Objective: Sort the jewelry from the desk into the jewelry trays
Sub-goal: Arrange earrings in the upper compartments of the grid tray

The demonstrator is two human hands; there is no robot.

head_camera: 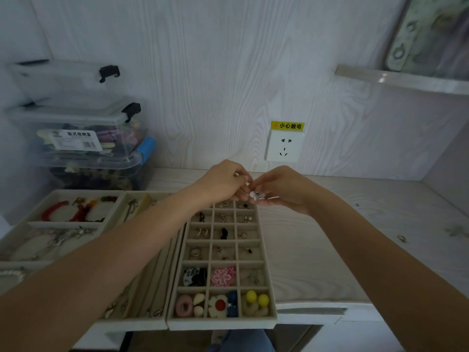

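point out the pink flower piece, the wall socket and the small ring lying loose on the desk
pink flower piece (223, 276), head view, centre of the flower
wall socket (284, 146), head view, middle of its white faceplate
small ring (401, 238), head view, on the ring itself

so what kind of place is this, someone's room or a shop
Most likely a home or dorm desk nook, not a shop: a pale wood-grain desk set against a matching wall panel, a wall socket with a yellow warning label, stacked clear storage boxes, and a compartmented jewelry tray of personal earrings.
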